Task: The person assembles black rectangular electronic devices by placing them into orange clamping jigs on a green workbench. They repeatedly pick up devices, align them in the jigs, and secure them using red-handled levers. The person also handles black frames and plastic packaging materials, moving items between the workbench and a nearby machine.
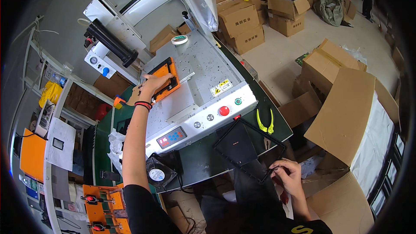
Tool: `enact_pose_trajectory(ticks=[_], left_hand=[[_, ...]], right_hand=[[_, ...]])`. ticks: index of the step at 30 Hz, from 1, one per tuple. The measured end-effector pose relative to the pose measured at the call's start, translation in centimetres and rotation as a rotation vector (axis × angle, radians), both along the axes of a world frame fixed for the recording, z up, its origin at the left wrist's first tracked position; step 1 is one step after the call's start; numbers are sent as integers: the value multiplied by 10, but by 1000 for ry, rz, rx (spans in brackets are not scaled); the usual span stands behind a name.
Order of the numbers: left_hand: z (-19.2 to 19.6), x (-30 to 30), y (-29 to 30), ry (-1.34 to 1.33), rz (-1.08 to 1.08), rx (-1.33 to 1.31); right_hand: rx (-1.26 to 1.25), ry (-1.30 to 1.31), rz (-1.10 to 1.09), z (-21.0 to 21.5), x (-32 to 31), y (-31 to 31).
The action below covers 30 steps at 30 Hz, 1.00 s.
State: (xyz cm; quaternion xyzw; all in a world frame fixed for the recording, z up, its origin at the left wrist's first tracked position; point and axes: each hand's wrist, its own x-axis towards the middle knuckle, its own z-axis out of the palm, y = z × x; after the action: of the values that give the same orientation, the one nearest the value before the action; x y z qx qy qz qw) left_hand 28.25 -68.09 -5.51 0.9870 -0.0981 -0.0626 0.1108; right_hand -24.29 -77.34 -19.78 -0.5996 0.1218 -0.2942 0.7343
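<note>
My left hand [157, 83] reaches over the orange fixture [174, 67] on the machine bed, fingers spread across it and touching it. Black edging [163, 90] shows inside the fixture, partly covered by that hand. With thumb and finger pinched, my right hand [288, 176] grips the near right corner of a thin black rectangular frame [226, 161]. That frame slants over the table's front edge. Seen through its opening is a flat black panel or box [236, 144]. Yellow-green handled pliers [265, 122] lie just beyond the frame.
The white benchtop machine [203, 119] carries a red button [224, 111] and a black cylinder [110, 43] above its bed. A roll of tape [179, 39] sits farther back. A black fan [158, 173] stands at the front edge. Open cardboard boxes [342, 112] crowd the right side.
</note>
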Motion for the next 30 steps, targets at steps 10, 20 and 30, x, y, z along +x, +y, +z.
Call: enact_pose_trajectory(ticks=[10, 20, 30], left_hand=[[75, -90, 87, 469, -215, -731], [-41, -309, 270, 868, -673, -2337], [-103, -344, 301, 865, -743, -2575]], right_hand=[[-296, -120, -214, 48, 33, 8], [-616, -323, -90, 88, 276, 70], [-1015, 221, -174, 99, 337, 94]])
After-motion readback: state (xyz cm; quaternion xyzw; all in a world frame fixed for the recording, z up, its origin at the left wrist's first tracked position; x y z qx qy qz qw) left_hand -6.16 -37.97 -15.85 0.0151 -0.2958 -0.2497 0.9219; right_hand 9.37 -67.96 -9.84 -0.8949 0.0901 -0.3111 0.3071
